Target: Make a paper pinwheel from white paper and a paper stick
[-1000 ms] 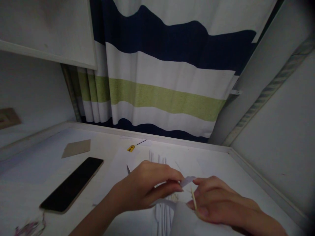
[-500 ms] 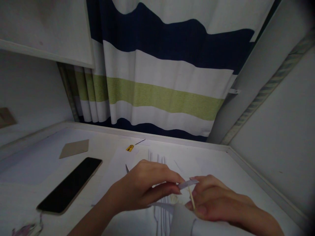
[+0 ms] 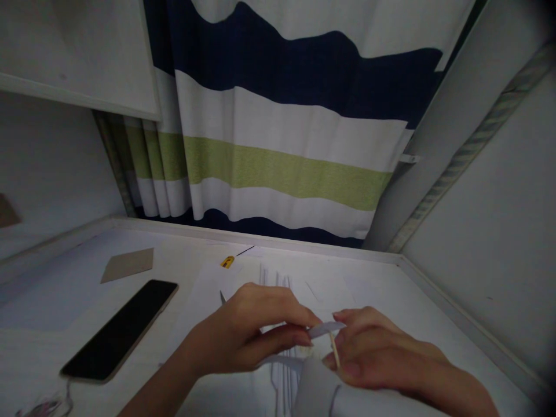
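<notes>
- My left hand (image 3: pixel 256 330) pinches the narrow white paper strip (image 3: pixel 324 329) btwn thumb & forefinger, lower centre of frame.
- My right hand (image 3: pixel 382 356) grips a thin wooden toothpick (image 3: pixel 335 351), closed round its lower end; the tip points up toward the strip.
- Strip's long axis runs left-right, toothpick near upright, so they cross; strip's free end lies on the right-hand side, touching my right fingertips.
- Black phone (image 3: pixel 119 330) lies at lower left on the white desk (image 3: pixel 65 295).
- Vs 1 s ago: strip sits lower & flatter, hands slightly closer.

paper strip (image 3: pixel 322 330): white, narrow, pinched between both hands | toothpick (image 3: pixel 334 351): wooden, thin, tilted upright under strip
</notes>
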`<state>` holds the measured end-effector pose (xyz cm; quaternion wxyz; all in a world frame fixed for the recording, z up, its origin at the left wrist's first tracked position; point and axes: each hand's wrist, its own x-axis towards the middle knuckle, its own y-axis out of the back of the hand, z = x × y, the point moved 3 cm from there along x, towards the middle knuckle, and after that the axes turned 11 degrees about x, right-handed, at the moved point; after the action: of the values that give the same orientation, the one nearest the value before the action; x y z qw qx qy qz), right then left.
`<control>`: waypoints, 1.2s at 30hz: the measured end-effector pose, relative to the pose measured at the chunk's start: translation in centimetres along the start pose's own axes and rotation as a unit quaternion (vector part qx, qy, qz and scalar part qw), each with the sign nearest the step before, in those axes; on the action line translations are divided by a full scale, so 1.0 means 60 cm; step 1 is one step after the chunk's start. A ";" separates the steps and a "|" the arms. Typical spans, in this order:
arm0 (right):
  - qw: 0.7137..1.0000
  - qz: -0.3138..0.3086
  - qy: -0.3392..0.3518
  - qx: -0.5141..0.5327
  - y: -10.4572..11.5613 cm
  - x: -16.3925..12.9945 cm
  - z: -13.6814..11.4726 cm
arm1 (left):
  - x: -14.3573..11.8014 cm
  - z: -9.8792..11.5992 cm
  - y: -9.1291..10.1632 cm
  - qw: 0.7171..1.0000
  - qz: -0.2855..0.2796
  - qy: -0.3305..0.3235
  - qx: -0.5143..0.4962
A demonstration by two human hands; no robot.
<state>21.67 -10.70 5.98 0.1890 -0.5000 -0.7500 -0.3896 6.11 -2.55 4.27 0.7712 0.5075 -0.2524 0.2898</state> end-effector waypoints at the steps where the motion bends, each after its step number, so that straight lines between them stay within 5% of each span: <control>1: 1.000 0.002 0.001 -0.002 0.001 0.001 -0.002 | 0.000 0.000 0.000 1.000 0.003 -0.004 -0.003; 12: 0.996 0.084 -0.016 -0.026 -0.003 -0.008 0.007 | 0.007 0.018 0.005 0.997 0.024 -0.063 0.040; 18: 0.976 0.215 -0.045 -0.004 -0.002 -0.008 0.018 | 0.008 0.014 0.006 0.998 -0.009 -0.053 0.036; 22: 0.934 0.311 -0.166 0.063 -0.014 0.001 0.023 | 0.003 0.008 0.003 0.998 -0.021 -0.031 0.054; 26: 0.907 0.318 -0.254 0.109 -0.019 0.002 0.035 | 0.003 0.006 0.003 0.998 -0.017 -0.016 0.056; 36: 0.899 0.298 -0.262 0.184 0.000 0.011 0.100 | 0.009 -0.034 -0.007 0.969 -0.086 0.227 -0.043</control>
<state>22.04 -5.68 2.68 0.1820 -0.7401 -0.6469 -0.0249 6.99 -0.67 3.67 0.8516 0.4145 -0.0385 0.3187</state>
